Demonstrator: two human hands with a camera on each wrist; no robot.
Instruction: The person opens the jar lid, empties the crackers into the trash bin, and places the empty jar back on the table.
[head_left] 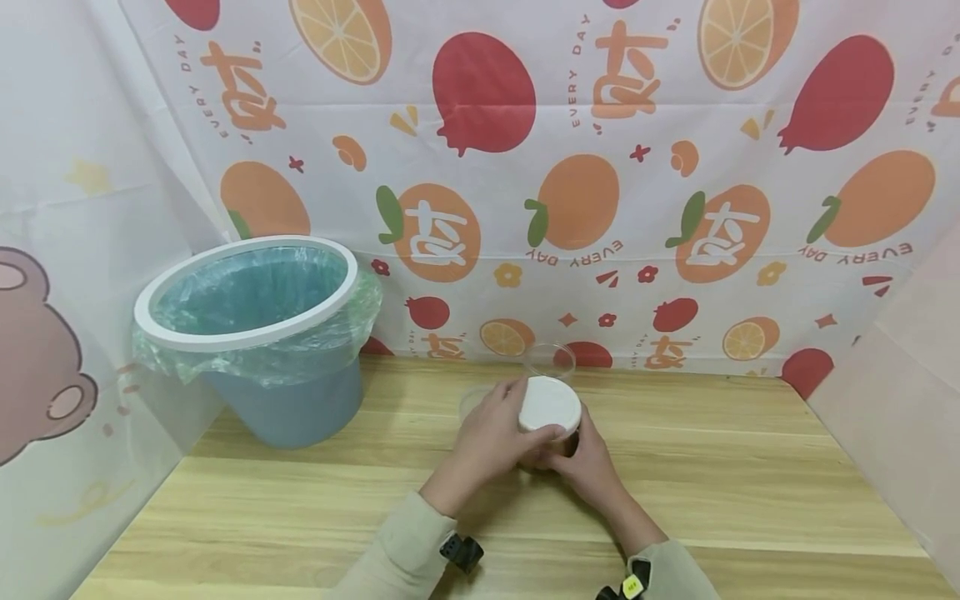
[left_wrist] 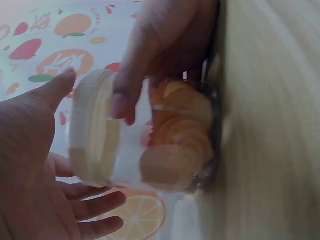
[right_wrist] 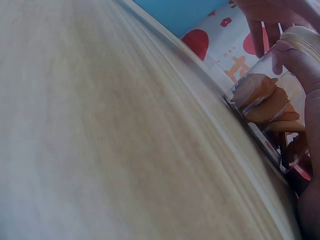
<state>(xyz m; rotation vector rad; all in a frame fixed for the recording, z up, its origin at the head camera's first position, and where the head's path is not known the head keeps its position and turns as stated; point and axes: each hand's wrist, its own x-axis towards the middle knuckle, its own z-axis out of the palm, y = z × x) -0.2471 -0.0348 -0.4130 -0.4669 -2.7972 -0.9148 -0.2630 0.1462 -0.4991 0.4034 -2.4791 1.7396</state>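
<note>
1 white-lidded jar (head_left: 551, 407) stands between 2 hands (head_left: 491, 429) (head_left: 589, 465), the right gripping it.

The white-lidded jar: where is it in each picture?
Head: the jar is below and slightly right of centre.
Left wrist: the jar is near the centre, appearing sideways.
Right wrist: the jar is at the right edge, appearing tilted.
Shared landmark: the fruit-print backdrop.

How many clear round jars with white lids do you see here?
1: the clear round jar of brownish pieces, with its round white lid, gripped by the right hand, the left hand spread beside the lid. More could be hidden behind the hands.
</note>
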